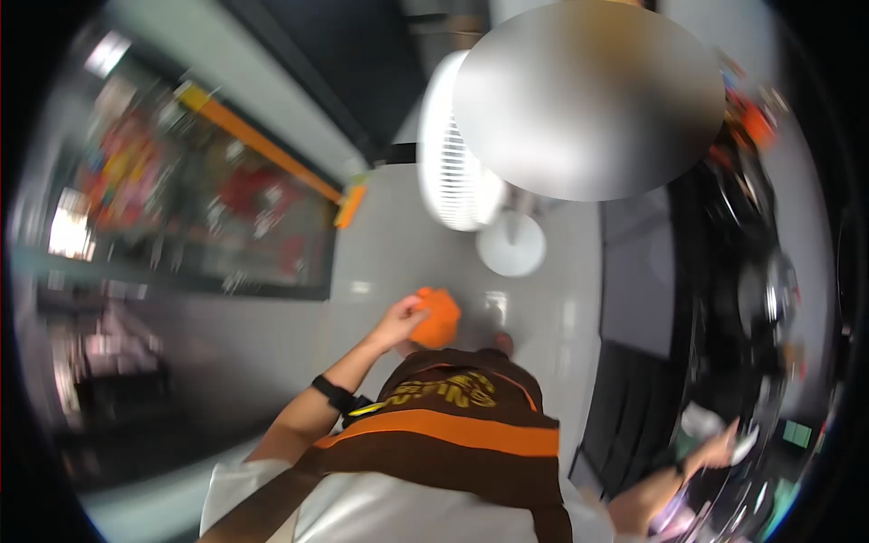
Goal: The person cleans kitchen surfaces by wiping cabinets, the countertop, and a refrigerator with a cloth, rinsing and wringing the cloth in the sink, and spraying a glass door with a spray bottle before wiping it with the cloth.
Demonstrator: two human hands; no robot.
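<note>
My left hand point(401, 322) is closed on a bright orange cloth point(437, 319), which hangs bunched over the floor in front of my brown apron point(453, 389). Far out on the right, my right hand point(718, 449) reaches over a cluttered dark counter point(738, 362). Its fingers close on a small white object point(745, 444), too blurred to name. A whitish crumpled shape point(701, 421) lies beside that hand.
A white standing fan point(448, 158) with a round base point(512, 245) stands ahead on the grey tiled floor point(385, 217). On the left is a glass-fronted case point(258, 208) with an orange strip. Black cabinets point(634, 398) line the right. A blurred oval hides the top middle.
</note>
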